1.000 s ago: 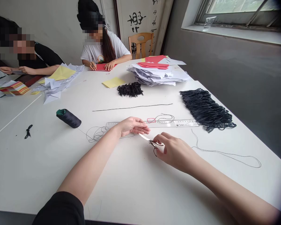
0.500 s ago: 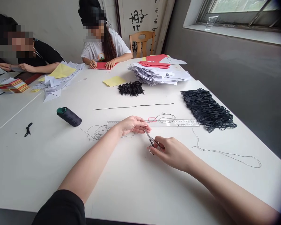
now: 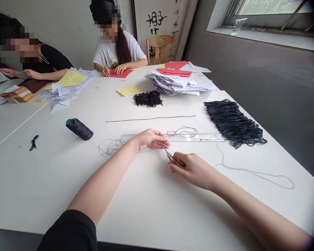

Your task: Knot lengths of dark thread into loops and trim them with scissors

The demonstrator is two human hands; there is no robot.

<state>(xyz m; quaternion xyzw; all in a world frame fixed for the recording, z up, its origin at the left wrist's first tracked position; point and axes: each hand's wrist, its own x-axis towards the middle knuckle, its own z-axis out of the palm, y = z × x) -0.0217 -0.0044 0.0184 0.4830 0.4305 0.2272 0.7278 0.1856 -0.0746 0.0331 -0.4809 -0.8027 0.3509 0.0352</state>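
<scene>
My right hand [image 3: 195,170] has its thumb and fingers in the loops of small metal scissors [image 3: 169,157]. The scissor tips reach up to the fingertips of my left hand [image 3: 151,139], which is closed in a pinch on dark thread. At that pinch the thread is too fine to follow clearly. Beside my left wrist lies a loose tangle of thread [image 3: 110,147], running back to a dark spool [image 3: 80,129] on its side. Behind my left hand is a clear ruler [image 3: 209,137], with a curled piece of thread [image 3: 189,131] over it.
A bundle of black looped cords [image 3: 234,122] lies at right, near a loose thread [image 3: 261,173]. Farther back are a straight cord [image 3: 150,119], a smaller black bundle [image 3: 148,99] and a paper stack [image 3: 178,83]. Two people sit across the table [image 3: 131,195], handling paper.
The view has shifted slightly, so everything on the table sits a little further right. Both hands and the scissors keep almost the same pose.
</scene>
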